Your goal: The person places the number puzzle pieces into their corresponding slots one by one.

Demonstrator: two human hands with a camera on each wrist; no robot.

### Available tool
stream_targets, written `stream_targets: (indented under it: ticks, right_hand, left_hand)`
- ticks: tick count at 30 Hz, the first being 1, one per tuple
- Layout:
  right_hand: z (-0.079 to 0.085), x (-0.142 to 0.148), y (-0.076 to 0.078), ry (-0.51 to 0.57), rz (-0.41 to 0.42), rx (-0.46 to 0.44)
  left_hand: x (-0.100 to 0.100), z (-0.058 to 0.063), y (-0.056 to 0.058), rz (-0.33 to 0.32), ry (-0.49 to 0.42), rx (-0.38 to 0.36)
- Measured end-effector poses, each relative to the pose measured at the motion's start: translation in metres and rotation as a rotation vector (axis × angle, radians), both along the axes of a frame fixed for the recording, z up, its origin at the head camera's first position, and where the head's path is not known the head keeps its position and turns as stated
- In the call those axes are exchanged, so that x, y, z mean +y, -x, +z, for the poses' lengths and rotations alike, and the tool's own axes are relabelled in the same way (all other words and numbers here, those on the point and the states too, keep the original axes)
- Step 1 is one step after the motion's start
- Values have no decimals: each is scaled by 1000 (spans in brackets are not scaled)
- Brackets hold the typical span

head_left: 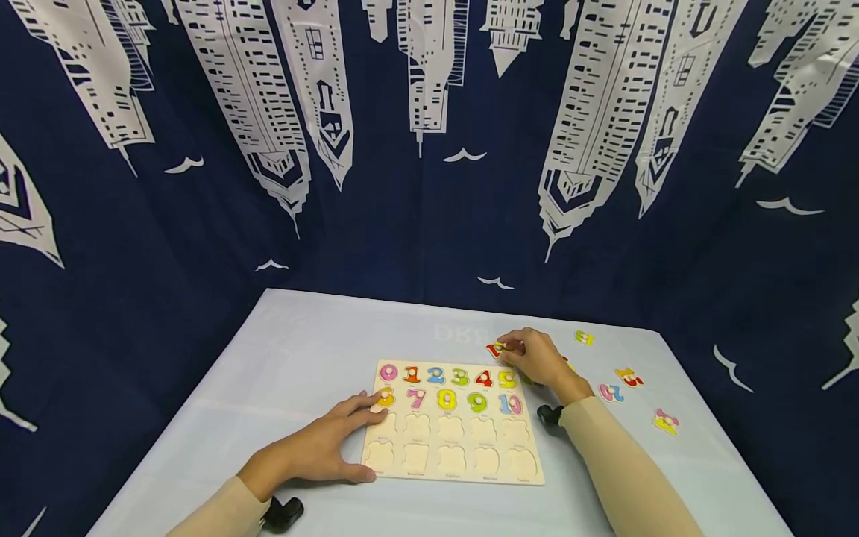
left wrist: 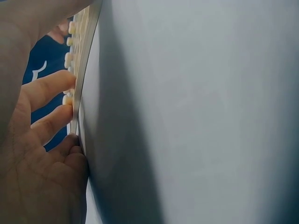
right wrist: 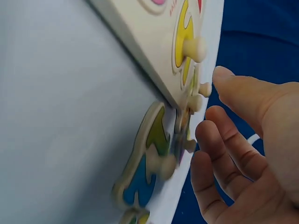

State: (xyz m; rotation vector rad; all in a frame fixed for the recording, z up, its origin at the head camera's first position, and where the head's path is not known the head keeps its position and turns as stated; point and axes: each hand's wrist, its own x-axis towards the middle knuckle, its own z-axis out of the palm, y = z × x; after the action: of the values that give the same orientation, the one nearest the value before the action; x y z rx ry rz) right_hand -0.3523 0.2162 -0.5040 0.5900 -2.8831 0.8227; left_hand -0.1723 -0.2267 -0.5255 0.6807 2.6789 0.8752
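A wooden number puzzle board lies on the table, with knobbed pieces 0 to 10 in its upper two rows and bare recesses in the lower two. My left hand rests at its left edge, fingers spread, fingertips by the orange 6 and thumb near the lower corner. Beyond the upper right corner, my right hand reaches over loose number pieces, beside a red-and-yellow one. In the right wrist view its thumb and bent fingers stand apart with nothing between them, near a blue-and-green piece with a wooden knob.
Loose number pieces lie on the right: a green-and-yellow one, a red-and-orange one, a pink-and-blue one and a pink-and-yellow one. Others are partly hidden under the right wrist. A dark patterned curtain hangs behind the white table.
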Motion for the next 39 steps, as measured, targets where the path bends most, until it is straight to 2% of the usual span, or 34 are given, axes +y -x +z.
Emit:
stream_targets:
  ticks: [9, 17, 24, 30, 35, 39]
  right_hand:
    - [-6, -12, 20, -18, -1, -57]
    - [-3, -12, 22, -29, -17, -47]
    - [5, -13, 9, -3, -23, -12]
    - [8, -12, -12, 19, -10, 41]
    - [10, -17, -32, 62, 43, 95]
    - [12, -25, -47, 108, 95, 95]
  left_hand:
    - [-2, -2, 1, -7, 17, 16]
    - [-1, 1, 0, -6, 13, 20]
    - [1, 2, -1, -6, 15, 16]
    - [1, 1, -1, -5, 14, 20]
    - [1, 1, -2, -7, 18, 23]
    - [1, 1, -1, -11, 19, 21]
